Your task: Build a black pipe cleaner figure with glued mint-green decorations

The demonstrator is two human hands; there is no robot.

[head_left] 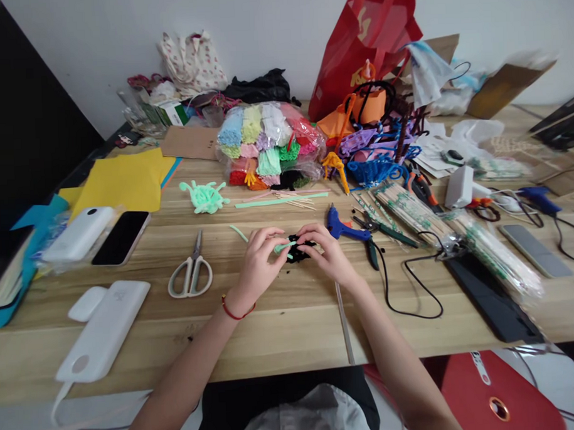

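My left hand [261, 261] is closed in a pinch on a mint-green pipe cleaner [282, 246], and a longer tail of green sticks out behind its fingers. My right hand [328, 254] pinches at the other end of that short green length. Just beneath the fingertips lies a black fuzzy bundle [298, 253], partly hidden by the hands. White-handled scissors [191, 271] rest to the left of my left hand. A blue glue gun [344, 227] lies just beyond my right hand. Farther back on the left is a mint-green fuzzy cluster [205, 197].
A bag of coloured pipe cleaners [270, 143] stands at the back. Pliers [384, 227], packs of sticks [412, 210] and a black cable [424, 292] occupy the right. Phone [121, 238], white power bank [105, 331] and yellow sheets [119, 183] are on the left.
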